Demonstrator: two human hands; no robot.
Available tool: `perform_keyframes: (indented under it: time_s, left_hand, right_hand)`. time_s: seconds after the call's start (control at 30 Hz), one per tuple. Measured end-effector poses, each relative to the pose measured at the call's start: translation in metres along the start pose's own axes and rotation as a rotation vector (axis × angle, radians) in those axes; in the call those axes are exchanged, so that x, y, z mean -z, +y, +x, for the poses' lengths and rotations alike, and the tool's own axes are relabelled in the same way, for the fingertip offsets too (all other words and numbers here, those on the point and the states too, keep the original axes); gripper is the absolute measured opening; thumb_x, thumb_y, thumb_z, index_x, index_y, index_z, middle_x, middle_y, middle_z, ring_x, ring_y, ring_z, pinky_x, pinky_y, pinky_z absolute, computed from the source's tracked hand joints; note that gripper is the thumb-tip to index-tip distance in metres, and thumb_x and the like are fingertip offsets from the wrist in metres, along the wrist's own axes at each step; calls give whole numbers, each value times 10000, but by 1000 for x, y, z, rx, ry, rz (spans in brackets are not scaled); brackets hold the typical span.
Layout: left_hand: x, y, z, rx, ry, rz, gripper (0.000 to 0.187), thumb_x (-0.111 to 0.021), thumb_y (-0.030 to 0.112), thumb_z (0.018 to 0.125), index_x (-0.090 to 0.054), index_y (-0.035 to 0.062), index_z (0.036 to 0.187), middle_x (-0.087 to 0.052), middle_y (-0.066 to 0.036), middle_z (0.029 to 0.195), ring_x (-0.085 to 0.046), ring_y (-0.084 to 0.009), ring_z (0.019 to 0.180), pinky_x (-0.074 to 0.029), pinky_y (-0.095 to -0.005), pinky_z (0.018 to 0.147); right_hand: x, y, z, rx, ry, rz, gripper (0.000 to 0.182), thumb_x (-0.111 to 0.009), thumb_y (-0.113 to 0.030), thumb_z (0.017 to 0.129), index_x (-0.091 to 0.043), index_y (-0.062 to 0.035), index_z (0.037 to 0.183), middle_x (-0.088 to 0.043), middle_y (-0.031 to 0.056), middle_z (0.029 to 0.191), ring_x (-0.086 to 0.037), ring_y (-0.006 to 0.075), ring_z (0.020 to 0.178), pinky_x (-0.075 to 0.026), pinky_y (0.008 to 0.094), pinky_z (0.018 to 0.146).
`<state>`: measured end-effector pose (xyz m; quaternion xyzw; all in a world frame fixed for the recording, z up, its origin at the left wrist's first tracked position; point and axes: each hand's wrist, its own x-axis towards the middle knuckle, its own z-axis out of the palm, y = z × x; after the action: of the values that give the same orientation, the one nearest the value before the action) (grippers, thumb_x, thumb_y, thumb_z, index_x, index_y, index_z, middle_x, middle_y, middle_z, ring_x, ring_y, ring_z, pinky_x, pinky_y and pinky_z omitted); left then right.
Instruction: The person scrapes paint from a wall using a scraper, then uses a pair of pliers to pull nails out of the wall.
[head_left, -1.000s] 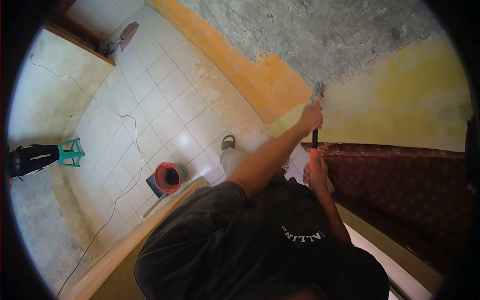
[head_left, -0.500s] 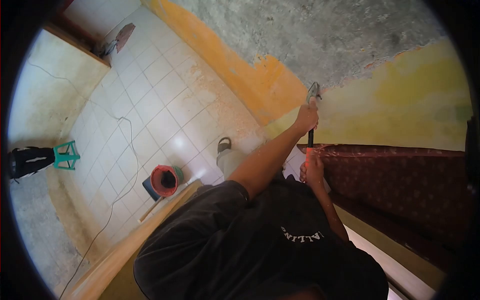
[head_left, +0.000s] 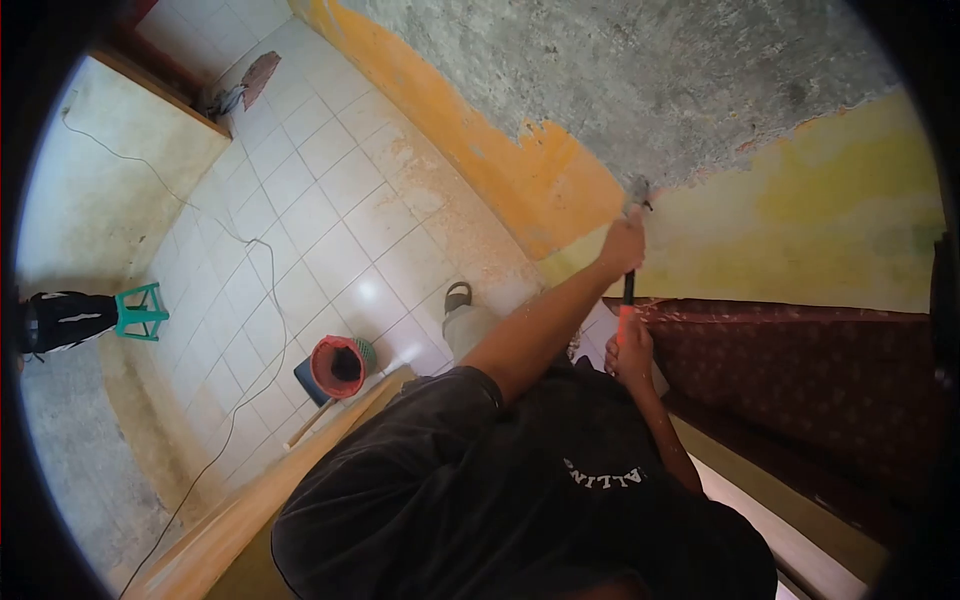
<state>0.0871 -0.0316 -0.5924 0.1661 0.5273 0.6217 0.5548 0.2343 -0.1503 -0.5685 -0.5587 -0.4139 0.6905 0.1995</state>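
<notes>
My left hand (head_left: pixel 624 247) is wrapped round the black shaft of a long-handled scraper (head_left: pixel 628 291), close below its grey metal head. Lower down, my right hand (head_left: pixel 633 357) grips the orange end of the handle. The scraper's head is blurred and meets the wall where bare grey plaster (head_left: pixel 690 90) borders the yellow-green paint (head_left: pixel 790 220). To the left of the head lies a strip of orange paint (head_left: pixel 560 190) with a ragged edge.
A dark red patterned covering (head_left: pixel 790 375) lies close on my right. On the tiled floor (head_left: pixel 330 210) are a red basket (head_left: pixel 325 385), a cable (head_left: pixel 272 290) and paint dust by the wall. Further left stands a green stool (head_left: pixel 143 311). A wooden edge (head_left: pixel 230 515) runs beside me.
The scraper's head and my left hand have shifted slightly right and down in view, my right hand too. The whole view has also shifted a little. Both hands keep their hold.
</notes>
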Motion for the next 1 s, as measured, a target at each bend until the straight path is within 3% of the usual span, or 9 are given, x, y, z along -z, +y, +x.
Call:
perform_keyframes:
  time_s: [0.13, 0.2, 0.27, 0.33, 0.37, 0.5, 0.67, 0.73, 1.0]
  left_hand:
    - [20, -2, 10, -47, 58, 72, 619, -326, 495, 994, -455, 20, 618, -453, -84, 474, -503, -219, 366, -422, -339, 365]
    - [13, -2, 1, -8, -38, 79, 559, -293, 470, 1003, -484, -18, 809, -473, -91, 521, -498, -197, 379, -423, -336, 368]
    - [7, -3, 3, 21, -24, 48, 549, -307, 461, 1002, -491, -20, 813, -467, -87, 518, -493, -201, 376, -427, -338, 371]
    - [18, -9, 24, -133, 43, 211, 536, -324, 458, 1000, -504, -25, 850, -459, -86, 517, -491, -204, 381, -430, -346, 374]
    - [26, -5, 27, -46, 71, 96, 606, -330, 461, 1000, -513, -41, 715, -487, -126, 490, -528, -249, 386, -430, -372, 381]
    - [20, -10, 15, -82, 65, 180, 647, -322, 484, 995, -500, -38, 657, -478, -140, 470, -547, -261, 400, -436, -378, 396]
    - [18, -19, 31, 4, 50, 139, 571, -341, 512, 992, -501, -12, 832, -427, -55, 499, -467, -191, 366, -413, -328, 364]
    - [28, -12, 29, -61, 119, 147, 678, -297, 518, 995, -480, -25, 632, -467, -127, 466, -536, -268, 383, -456, -386, 408]
    - [26, -11, 23, -28, 83, 195, 637, -308, 506, 998, -461, 10, 629, -464, -106, 462, -532, -238, 383, -441, -373, 390]
  right_hand:
    - [-13, 7, 18, 45, 3, -18, 402, -415, -433, 1004, -514, -86, 1181, -344, -19, 494, -326, 98, 336, -284, 262, 319]
    - [-7, 13, 10, 19, -5, 39, 387, -402, -421, 1009, -517, -91, 1176, -346, -13, 497, -327, 98, 338, -284, 265, 318]
    - [6, 18, 9, 62, -19, -6, 385, -391, -422, 1012, -520, -97, 1172, -344, -5, 494, -327, 99, 338, -284, 268, 318]
    - [-8, 3, 19, -11, -7, -26, 382, -391, -426, 1012, -514, -99, 1166, -355, 0, 498, -328, 101, 334, -282, 271, 316]
    - [-15, 10, 29, -4, -12, 2, 385, -394, -430, 1011, -509, -96, 1162, -364, 0, 502, -333, 103, 334, -287, 273, 319]
    - [-19, 12, 16, 8, -31, 34, 390, -407, -436, 1006, -502, -86, 1150, -368, -3, 511, -342, 107, 344, -307, 271, 331]
    - [-9, 3, 31, -38, -30, -51, 425, -382, -476, 1002, -479, -112, 1200, -355, 1, 501, -340, 116, 328, -313, 286, 318]
    - [-15, 14, 33, -22, -59, -22, 419, -373, -470, 1004, -480, -112, 1193, -351, 1, 501, -343, 117, 322, -313, 290, 312]
    - [-16, 13, 32, -7, -25, -57, 445, -367, -481, 1003, -492, -89, 1172, -347, 10, 495, -343, 118, 329, -309, 290, 315]
